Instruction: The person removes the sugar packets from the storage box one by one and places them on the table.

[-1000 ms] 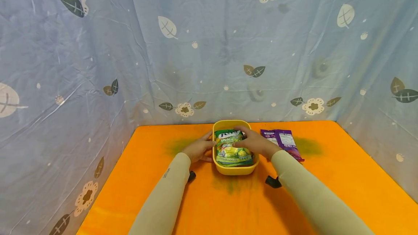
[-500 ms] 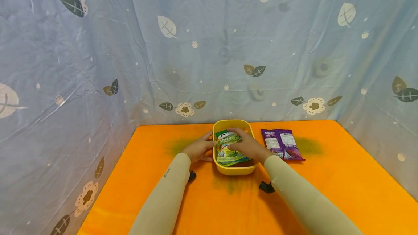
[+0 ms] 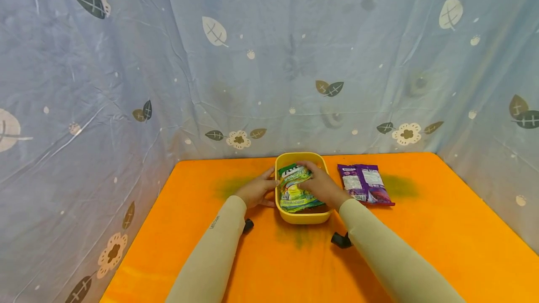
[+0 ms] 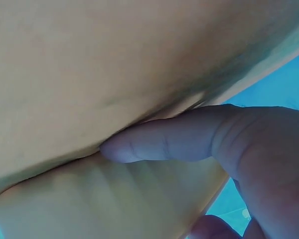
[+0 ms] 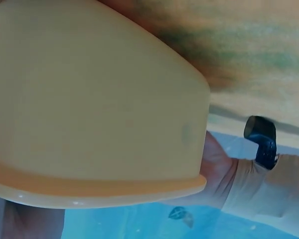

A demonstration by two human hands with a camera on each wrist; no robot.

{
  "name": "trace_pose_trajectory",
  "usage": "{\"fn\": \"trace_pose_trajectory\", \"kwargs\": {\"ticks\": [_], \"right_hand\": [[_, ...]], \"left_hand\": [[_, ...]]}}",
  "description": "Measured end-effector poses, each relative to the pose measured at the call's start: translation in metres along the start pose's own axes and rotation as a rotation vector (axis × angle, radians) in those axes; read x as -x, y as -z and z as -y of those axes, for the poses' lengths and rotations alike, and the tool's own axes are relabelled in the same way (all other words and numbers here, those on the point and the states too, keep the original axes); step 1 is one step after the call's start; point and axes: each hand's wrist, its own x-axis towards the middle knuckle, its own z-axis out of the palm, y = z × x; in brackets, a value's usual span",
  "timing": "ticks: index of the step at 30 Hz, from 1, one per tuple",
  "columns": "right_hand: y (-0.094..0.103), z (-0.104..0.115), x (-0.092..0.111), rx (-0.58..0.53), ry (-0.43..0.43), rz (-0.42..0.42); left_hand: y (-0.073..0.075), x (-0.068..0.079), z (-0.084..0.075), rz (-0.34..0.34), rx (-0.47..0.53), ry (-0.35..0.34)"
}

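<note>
A yellow plastic bin [image 3: 305, 219] stands near the middle of the orange table. Inside it lies a green candy bag [image 3: 291, 191] with "SPRING TEA" printed on it. My left hand [image 3: 256, 191] holds the bin's left side, thumb at the rim and other fingers along the outer wall. The left wrist view shows one finger [image 4: 159, 144] stretched against the bin wall. Reaching in from the right, my right hand [image 3: 323, 187] grips the candy bag, thumb on its face and fingers over its top right, hiding that part. Mostly the bin's outer wall [image 5: 89, 99] fills the right wrist view.
Two purple snack bags [image 3: 365, 185] lie on the table right of the bin, close to the right forearm. A blue curtain [image 3: 261, 69] with leaves and flowers hangs behind and at both sides. The orange tabletop [image 3: 446, 228] bears greenish stains.
My right hand has moved slightly left and deeper over the green candy bag, whose right side now looks bunched. The left hand stays at the bin. The view has tilted down slightly.
</note>
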Motion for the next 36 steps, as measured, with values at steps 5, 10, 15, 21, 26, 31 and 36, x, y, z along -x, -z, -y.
{"fn": "trace_pose_trajectory", "kwargs": {"ticks": [5,10,15,21,26,31,36], "right_hand": [[-0.001,-0.001,-0.003,0.02,-0.002,0.001],[-0.001,-0.002,-0.005,0.011,-0.029,0.015],[-0.002,0.0,-0.002,0.008,-0.02,0.01],[-0.002,-0.001,0.001,-0.011,0.012,-0.008],[-0.002,-0.001,0.002,-0.043,0.029,-0.01],[0.001,0.004,0.005,0.002,0.028,-0.05],[0.007,0.005,0.008,0.002,0.03,-0.05]], "left_hand": [[-0.001,0.001,-0.001,-0.006,0.003,0.0],[-0.001,0.0,-0.001,-0.011,0.008,0.003],[0.0,-0.002,0.0,-0.01,0.011,0.003],[0.0,-0.002,0.001,-0.01,0.007,0.002],[0.0,-0.003,0.003,-0.014,-0.007,-0.009],[0.0,-0.003,0.003,-0.02,0.005,-0.006],[0.0,-0.004,0.001,-0.01,0.011,-0.016]]}}
